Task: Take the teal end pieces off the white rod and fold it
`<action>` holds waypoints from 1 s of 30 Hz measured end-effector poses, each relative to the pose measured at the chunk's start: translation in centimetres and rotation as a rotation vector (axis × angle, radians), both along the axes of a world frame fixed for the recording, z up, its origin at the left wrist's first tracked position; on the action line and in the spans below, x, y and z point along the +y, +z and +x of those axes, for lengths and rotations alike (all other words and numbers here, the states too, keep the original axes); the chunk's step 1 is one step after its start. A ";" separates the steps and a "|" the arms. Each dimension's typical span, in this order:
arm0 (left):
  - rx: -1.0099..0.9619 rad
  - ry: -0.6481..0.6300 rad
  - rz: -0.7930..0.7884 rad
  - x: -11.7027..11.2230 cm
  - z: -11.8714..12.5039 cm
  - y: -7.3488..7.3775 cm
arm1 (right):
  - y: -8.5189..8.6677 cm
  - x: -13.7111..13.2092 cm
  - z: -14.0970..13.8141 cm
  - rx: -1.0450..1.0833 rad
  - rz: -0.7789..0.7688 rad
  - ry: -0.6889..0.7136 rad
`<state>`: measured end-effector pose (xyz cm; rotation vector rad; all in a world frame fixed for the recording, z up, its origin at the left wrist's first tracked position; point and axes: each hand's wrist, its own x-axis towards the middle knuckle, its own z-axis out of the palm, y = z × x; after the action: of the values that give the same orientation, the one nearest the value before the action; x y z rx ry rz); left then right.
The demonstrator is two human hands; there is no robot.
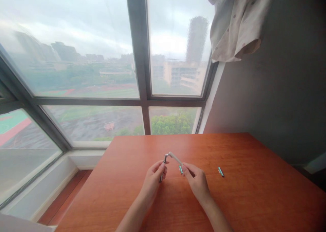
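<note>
Above the middle of the table, my left hand (154,175) is closed around a dark handle with a curved silver neck, which looks like a razor handle (166,156). My right hand (197,180) pinches the lower end of a thin whitish strip (175,158). The strip's upper end meets, or nearly meets, the tip of the silver neck. A small teal-and-black piece, like a razor cartridge (180,170), shows beside my right fingertips; I cannot tell whether it is held or lies on the table. A similar teal-and-black piece (220,172) lies to the right of my right hand.
The reddish-brown wooden table (127,191) reaches to the large windows. A grey window frame (142,55) divides the panes. Pale clothing (234,24) hangs at the upper right before a dark grey wall (270,99). Wooden floor (67,194) shows at the left.
</note>
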<state>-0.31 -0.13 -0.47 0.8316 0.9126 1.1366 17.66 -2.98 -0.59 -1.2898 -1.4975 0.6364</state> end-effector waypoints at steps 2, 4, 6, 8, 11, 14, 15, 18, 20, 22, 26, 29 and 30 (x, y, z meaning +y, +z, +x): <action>0.000 -0.001 0.005 0.0 0.0 0.1 | 0.0 0.0 0.0 -0.013 0.004 0.009; 0.001 -0.003 0.010 -0.1 0.0 0.2 | -0.1 0.0 0.1 -0.024 0.009 0.007; 0.000 -0.004 0.006 -0.1 0.0 0.2 | -0.2 0.1 0.1 -0.033 0.003 -0.003; -0.002 0.000 -0.004 -0.1 0.0 0.2 | -0.3 0.2 0.2 -0.038 -0.005 -0.012; -0.008 0.006 -0.008 0.0 0.1 0.1 | -0.3 0.2 0.2 -0.032 -0.012 -0.013; -0.011 0.004 0.003 0.0 0.0 -0.1 | 0.0 0.1 0.1 -0.017 -0.013 -0.013; -0.011 0.003 0.009 0.0 0.0 -0.1 | 0.1 0.1 0.1 -0.011 -0.009 -0.018; -0.001 0.006 0.017 0.0 0.0 -0.1 | 0.3 0.0 0.0 0.013 -0.004 -0.035; 0.004 0.010 0.018 0.0 0.0 -0.1 | 0.3 0.0 0.0 0.029 -0.005 -0.035; 0.003 0.009 0.018 0.0 0.0 0.0 | 0.2 0.0 0.0 0.038 -0.002 -0.028; -0.004 0.000 0.020 0.0 0.0 0.0 | -0.1 0.1 0.0 0.026 -0.004 -0.011; -0.008 -0.003 0.009 0.0 0.0 -0.1 | -0.1 0.1 0.0 0.020 -0.005 -0.012; -0.010 -0.006 0.005 0.0 0.0 -0.1 | 0.0 0.0 0.0 0.016 -0.005 -0.009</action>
<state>-0.31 -0.10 -0.56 0.8314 0.8991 1.1372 17.70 -2.93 -0.63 -1.2925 -1.4772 0.6434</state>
